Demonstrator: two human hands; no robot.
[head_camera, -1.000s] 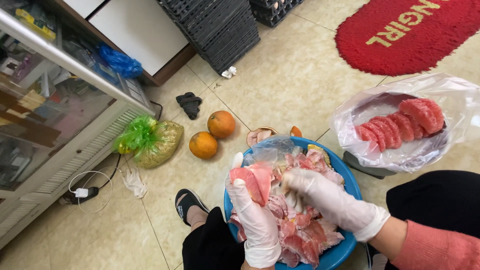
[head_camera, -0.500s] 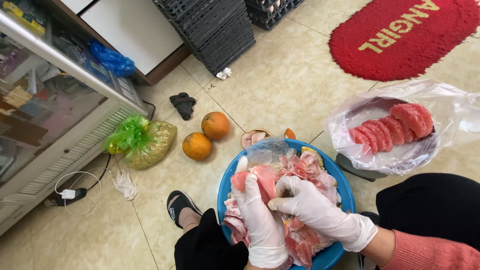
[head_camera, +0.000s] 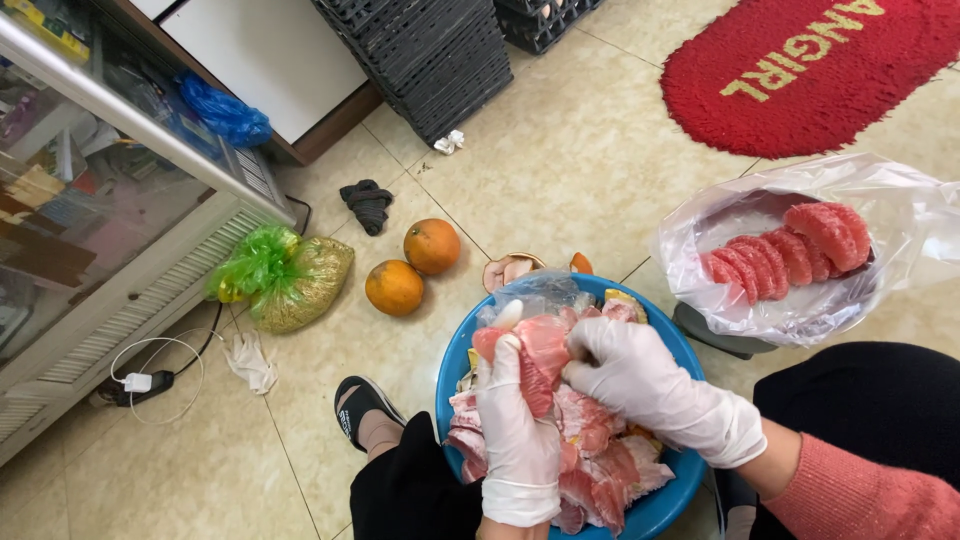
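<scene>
Both gloved hands close on one pink pomelo segment (head_camera: 530, 350) over the blue basin (head_camera: 455, 365): left hand (head_camera: 515, 430) cups it from below, right hand (head_camera: 630, 375) pinches its right side. The segment's long axis runs toward the oranges (head_camera: 415, 268). Peeled segments (head_camera: 785, 255) lie in a clear bag (head_camera: 900, 215) on the floor (right of the basin); a red oval mat (head_camera: 800, 70) with yellow lettering lies beyond, a green bag (head_camera: 285, 278) to the left.

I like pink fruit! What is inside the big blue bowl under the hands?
The blue bowl holds a heap of pink peeled fruit scraps. The left hand and right hand, both in white gloves, grip one pink segment. The bowl's bottom is covered.
</scene>
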